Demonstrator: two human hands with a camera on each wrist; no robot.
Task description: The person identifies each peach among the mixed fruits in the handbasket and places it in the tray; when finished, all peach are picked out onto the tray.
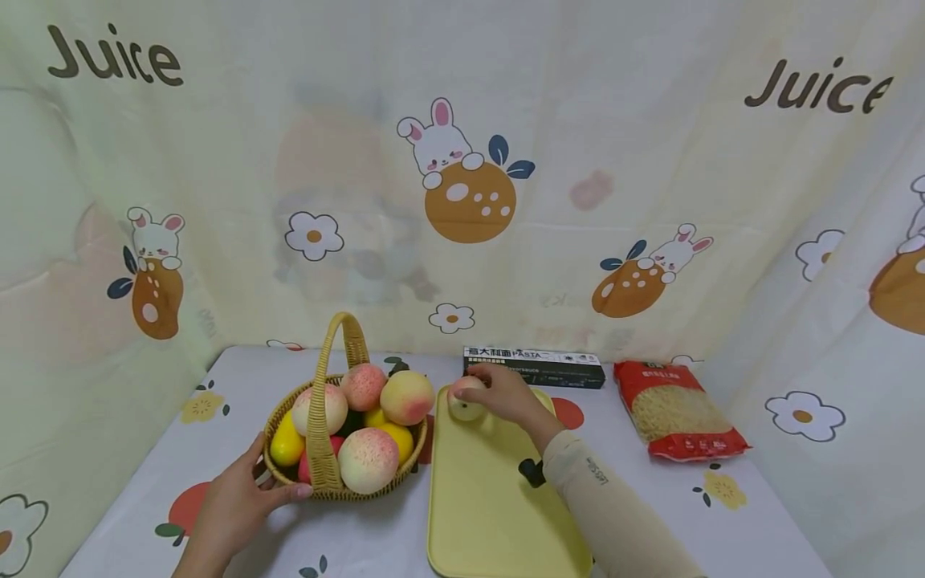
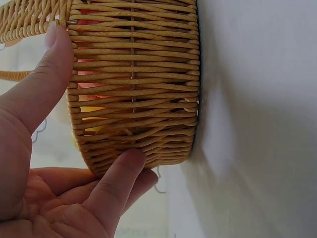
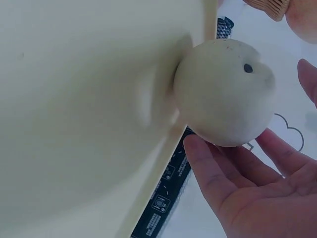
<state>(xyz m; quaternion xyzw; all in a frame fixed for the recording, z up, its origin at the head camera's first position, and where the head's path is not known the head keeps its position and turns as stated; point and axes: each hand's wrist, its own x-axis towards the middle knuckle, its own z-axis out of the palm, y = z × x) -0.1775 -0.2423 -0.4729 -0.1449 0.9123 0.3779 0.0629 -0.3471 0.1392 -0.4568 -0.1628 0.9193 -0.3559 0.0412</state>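
Observation:
A wicker basket of toy fruit stands left of the yellow tray. My left hand holds the basket's near left side. In the left wrist view, the thumb lies by the rim at the handle's base and the fingers rest against the woven wall. A pale peach sits in the tray's far left corner. Around it is my right hand, with fingers touching the peach's side. In the right wrist view, the thumb stands apart from it.
Peaches and yellow fruit fill the basket. Behind the tray lies a black pasta box. A red bag lies at the right. A printed curtain hangs along the table's back.

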